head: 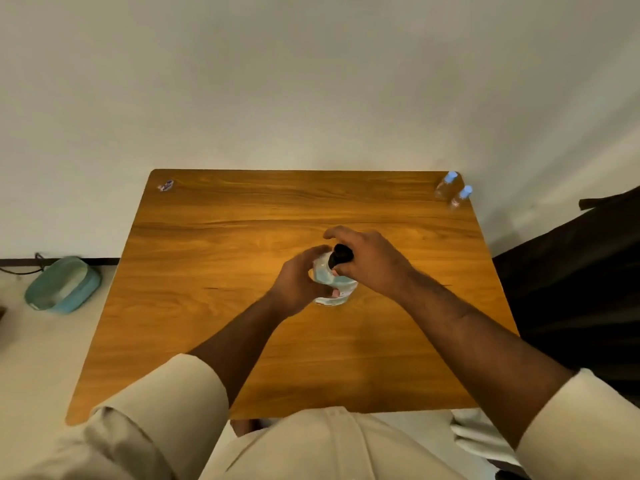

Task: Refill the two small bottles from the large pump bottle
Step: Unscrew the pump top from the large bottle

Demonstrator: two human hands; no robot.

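Note:
The large clear pump bottle [334, 284] with bluish liquid stands in the middle of the wooden table [214, 271]. My left hand [299, 284] wraps round its body from the left. My right hand [370, 259] grips its black pump head [341, 255] from above and the right. Two small clear bottles with blue caps, one [446, 185] behind the other [460, 197], stand upright at the table's far right corner, well away from both hands.
A small wrapper-like item [165, 185] lies at the far left corner of the table. A teal tub [62, 285] sits on the floor to the left. A dark object [581, 289] stands close to the table's right edge. A wall is behind.

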